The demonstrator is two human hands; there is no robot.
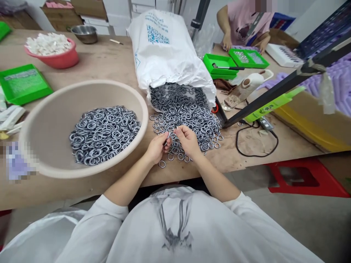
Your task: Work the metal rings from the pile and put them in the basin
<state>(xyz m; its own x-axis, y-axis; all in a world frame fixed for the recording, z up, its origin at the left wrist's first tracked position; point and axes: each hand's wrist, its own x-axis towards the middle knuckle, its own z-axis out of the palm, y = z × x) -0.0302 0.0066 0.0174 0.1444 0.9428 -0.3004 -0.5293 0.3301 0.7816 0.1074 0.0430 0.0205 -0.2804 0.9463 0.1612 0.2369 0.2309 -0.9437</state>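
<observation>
1. Working over a loose pile of grey rings [189, 122], on the table [104, 62] just right of the large beige basin [46, 135].
2. Holding at least 1 ring in the left hand [157, 149], near the basin's right rim, grip curled closed.
3. Drawing thumb and fingertips together on the right hand [188, 140], farther right of the basin and close to the left fingertips; cannot tell whether grasping a ring in that grip.
4. Seeing more rings in the open mouth of a white sack [175, 54], behind and right of the basin.
5. Seeing a heap of similar rings [105, 135] inside the basin.
6. Noting a red bowl [64, 58] of white pieces [49, 43] and a metal bowl [85, 35] behind the basin.
7. Noting a co-worker [237, 22] in pink, well right of and beyond the basin.
</observation>
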